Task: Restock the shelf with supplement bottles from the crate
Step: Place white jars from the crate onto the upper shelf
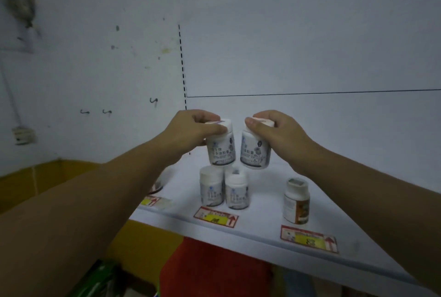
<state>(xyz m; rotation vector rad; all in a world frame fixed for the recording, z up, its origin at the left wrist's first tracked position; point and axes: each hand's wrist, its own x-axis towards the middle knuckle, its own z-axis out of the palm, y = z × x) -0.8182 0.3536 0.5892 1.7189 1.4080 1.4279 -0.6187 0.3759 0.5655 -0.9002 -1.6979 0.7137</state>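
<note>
Holding a white supplement bottle by its cap in each hand, centre frame, just above the shelf (pixel 262 227).
Left hand (pixel 193 127) grips the left bottle (pixel 220 147); right hand (pixel 280 130) grips the right bottle (pixel 255 152). Two matching bottles (pixel 212 189) already stand below, an orange-labelled bottle (pixel 296 201) lower right. Restocking seems partway; crate unseen. Labels blurred, blue print.

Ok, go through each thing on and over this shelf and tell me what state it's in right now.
left hand: gripping a cap.
right hand: gripping a cap.
left held bottle: capped, roughly upright, above the standing pair.
right held bottle: capped, slightly tilted, held by its cap.
standing pair: capped, upright on the shelf, side by side.
orange-label bottle: capped, upright, standing apart.
</note>
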